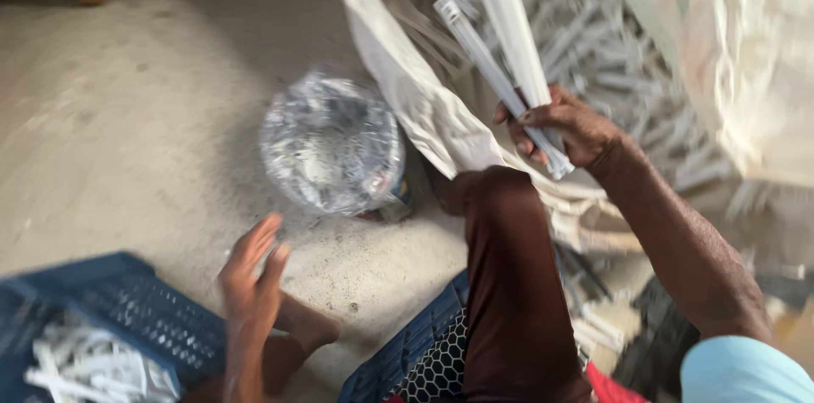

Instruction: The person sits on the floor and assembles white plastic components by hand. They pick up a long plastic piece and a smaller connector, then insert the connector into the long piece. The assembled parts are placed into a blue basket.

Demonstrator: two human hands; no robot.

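Upward, white tubes [509, 38] jutting from right hand [564, 127] grip

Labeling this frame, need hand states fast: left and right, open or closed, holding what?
Left hand: open, fingers spread, empty, above the blue crate.
Right hand: closed around a bundle of white sticks, beside the white sack.

Right hand [564, 127] raised, fingers curled shut in grip; left hand [253, 280] low, open, fingers extended.
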